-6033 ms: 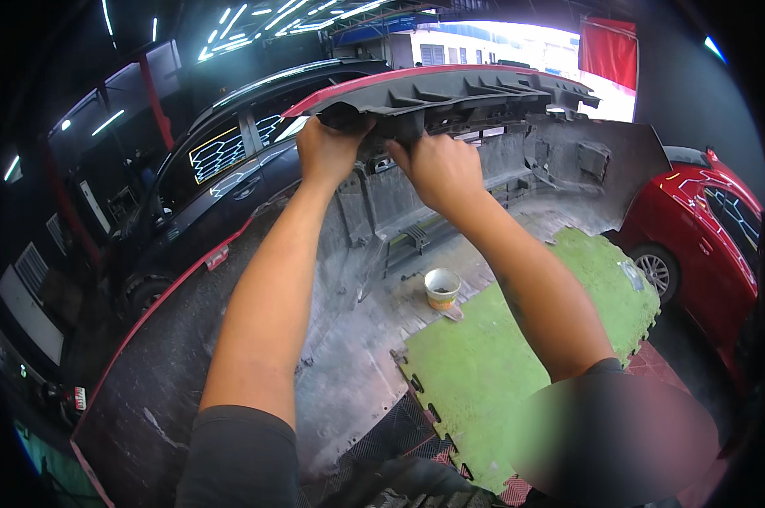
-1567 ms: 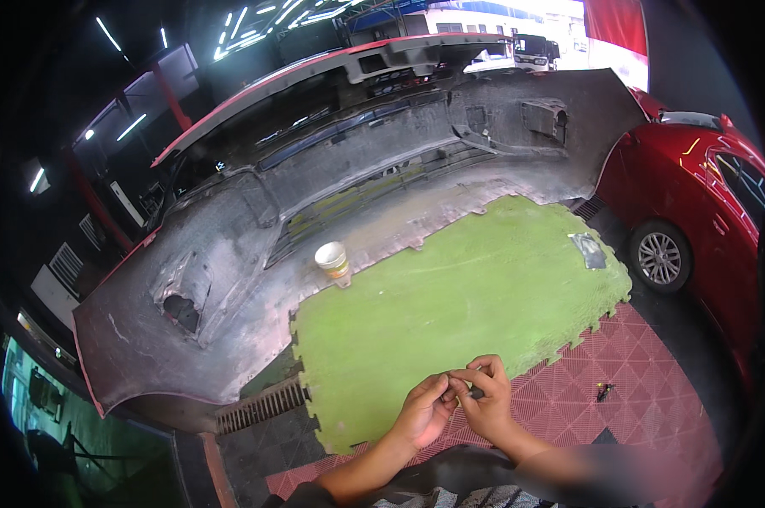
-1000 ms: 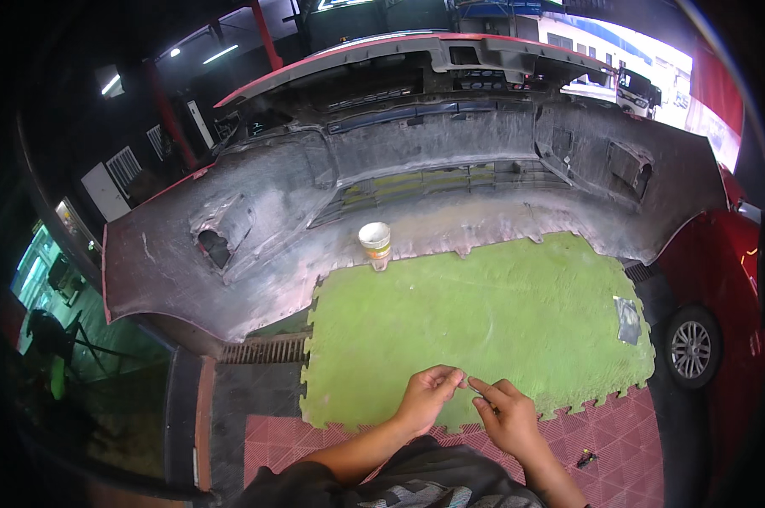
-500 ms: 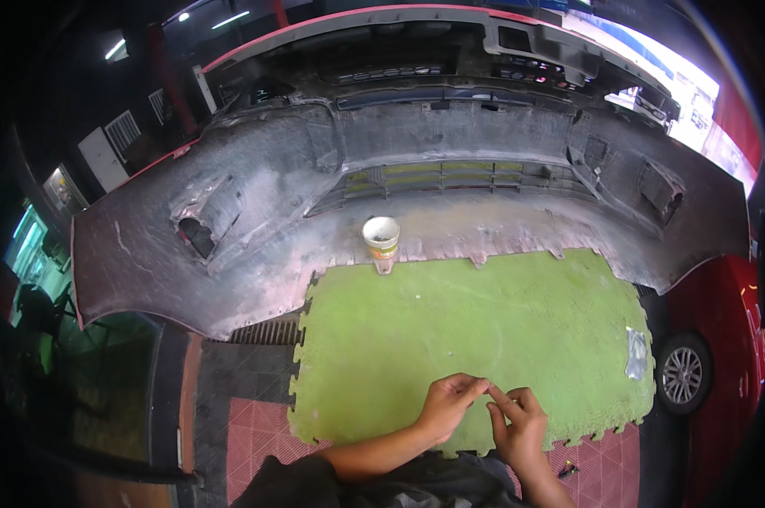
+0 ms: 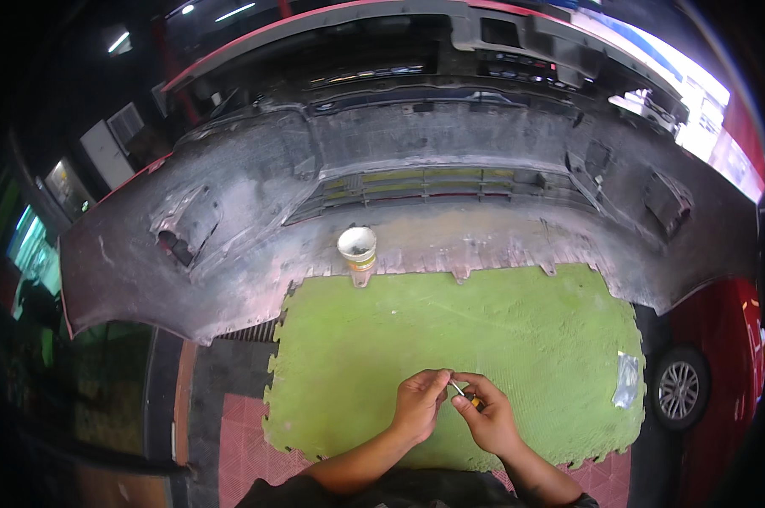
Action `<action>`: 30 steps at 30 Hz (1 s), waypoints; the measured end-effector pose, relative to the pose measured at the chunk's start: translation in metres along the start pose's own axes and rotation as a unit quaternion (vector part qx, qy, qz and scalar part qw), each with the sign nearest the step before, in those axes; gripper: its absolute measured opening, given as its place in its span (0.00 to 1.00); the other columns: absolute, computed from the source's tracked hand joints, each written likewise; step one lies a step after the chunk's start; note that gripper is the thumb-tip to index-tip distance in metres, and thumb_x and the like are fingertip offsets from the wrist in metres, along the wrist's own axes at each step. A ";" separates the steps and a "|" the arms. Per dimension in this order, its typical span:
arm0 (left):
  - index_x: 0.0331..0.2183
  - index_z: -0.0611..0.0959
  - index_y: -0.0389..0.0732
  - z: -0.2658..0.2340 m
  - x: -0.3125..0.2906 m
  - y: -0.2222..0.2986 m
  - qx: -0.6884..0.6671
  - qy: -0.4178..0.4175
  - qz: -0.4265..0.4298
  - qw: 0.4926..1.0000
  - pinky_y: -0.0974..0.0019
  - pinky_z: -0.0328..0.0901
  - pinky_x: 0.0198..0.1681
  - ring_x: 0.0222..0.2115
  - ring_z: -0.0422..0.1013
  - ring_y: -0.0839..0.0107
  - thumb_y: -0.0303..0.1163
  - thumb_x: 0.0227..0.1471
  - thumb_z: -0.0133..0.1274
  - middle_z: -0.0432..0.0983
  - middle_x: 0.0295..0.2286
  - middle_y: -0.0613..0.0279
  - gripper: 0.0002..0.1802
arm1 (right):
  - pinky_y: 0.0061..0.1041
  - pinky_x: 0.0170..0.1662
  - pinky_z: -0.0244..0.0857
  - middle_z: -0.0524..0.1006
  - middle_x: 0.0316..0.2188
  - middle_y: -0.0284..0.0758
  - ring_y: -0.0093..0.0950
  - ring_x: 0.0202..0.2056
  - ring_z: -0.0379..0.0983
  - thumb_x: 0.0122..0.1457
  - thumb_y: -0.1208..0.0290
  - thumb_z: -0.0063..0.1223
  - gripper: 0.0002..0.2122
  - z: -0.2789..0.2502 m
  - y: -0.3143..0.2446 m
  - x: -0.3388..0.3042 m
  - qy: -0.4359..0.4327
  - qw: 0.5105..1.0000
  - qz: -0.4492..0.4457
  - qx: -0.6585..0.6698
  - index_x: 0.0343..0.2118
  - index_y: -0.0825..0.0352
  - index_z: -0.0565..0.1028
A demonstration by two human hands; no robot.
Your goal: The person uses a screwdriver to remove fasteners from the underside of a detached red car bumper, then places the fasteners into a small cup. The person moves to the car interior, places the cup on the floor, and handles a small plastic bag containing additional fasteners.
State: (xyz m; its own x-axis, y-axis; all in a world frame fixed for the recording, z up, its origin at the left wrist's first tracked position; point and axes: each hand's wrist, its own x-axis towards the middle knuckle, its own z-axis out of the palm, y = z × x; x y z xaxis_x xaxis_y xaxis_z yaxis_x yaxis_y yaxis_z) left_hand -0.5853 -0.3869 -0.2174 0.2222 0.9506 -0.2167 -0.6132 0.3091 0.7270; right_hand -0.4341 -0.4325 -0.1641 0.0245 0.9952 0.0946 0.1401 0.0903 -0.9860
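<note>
My left hand point(image 5: 420, 408) is closed, thumb and fingertips pinched together above the green mat. What it pinches, if anything, is too small to make out. My right hand point(image 5: 489, 416) is closed around a small screwdriver-like tool point(image 5: 476, 401) with a yellow and black handle. Its thin metal shaft slants up toward the left fingertips, and the two hands nearly touch. Beyond them a large car bumper point(image 5: 255, 186) lies with its rough, dusty grey inside toward me. A white cup point(image 5: 357, 246) with small dark bits inside stands at the bumper's near edge.
The green foam mat point(image 5: 357, 339) lies between me and the bumper, with a shiny silver patch point(image 5: 626, 379) at its right. Red floor tiles point(image 5: 245, 440) show below it. At the right stands a red car point(image 5: 729, 381) with its wheel point(image 5: 680, 388).
The view has shifted slightly. My hands have moved a little left across the mat. The tool's handle and shaft now show in my right hand, where they did not before.
</note>
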 end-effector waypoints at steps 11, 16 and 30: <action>0.42 0.88 0.34 0.012 0.002 0.061 0.078 0.086 0.074 0.991 0.73 0.63 0.33 0.29 0.65 0.80 0.45 0.62 0.66 0.82 0.33 0.68 0.21 | 0.18 0.43 0.62 0.72 0.40 0.31 0.19 0.39 0.66 0.67 0.77 0.54 0.23 0.023 -0.019 0.046 -0.127 0.982 -0.136 -0.042 0.65 0.70 0.71; 0.41 0.88 0.35 -0.009 -0.013 0.069 0.078 0.141 0.095 0.982 0.73 0.61 0.32 0.28 0.63 0.81 0.46 0.62 0.66 0.81 0.32 0.68 0.21 | 0.21 0.43 0.62 0.71 0.40 0.34 0.23 0.40 0.67 0.66 0.78 0.54 0.21 0.046 -0.031 0.053 -0.185 0.969 -0.155 -0.057 0.63 0.74 0.73; 0.45 0.87 0.38 0.027 0.010 0.077 0.157 0.019 0.109 0.981 0.74 0.62 0.34 0.31 0.68 0.82 0.46 0.65 0.62 0.78 0.32 0.69 0.20 | 0.23 0.42 0.62 0.72 0.39 0.35 0.24 0.39 0.66 0.67 0.80 0.50 0.24 -0.005 -0.035 0.059 -0.137 0.957 -0.217 -0.137 0.66 0.73 0.69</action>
State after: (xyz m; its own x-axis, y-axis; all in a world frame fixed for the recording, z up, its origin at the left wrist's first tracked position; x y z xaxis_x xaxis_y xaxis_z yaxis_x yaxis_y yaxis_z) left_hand -0.6098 -0.3544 -0.1460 0.0800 0.9953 -0.0542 -0.3772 0.0806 0.9226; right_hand -0.4329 -0.3768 -0.1229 -0.3507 0.8419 0.4102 0.3329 0.5214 -0.7857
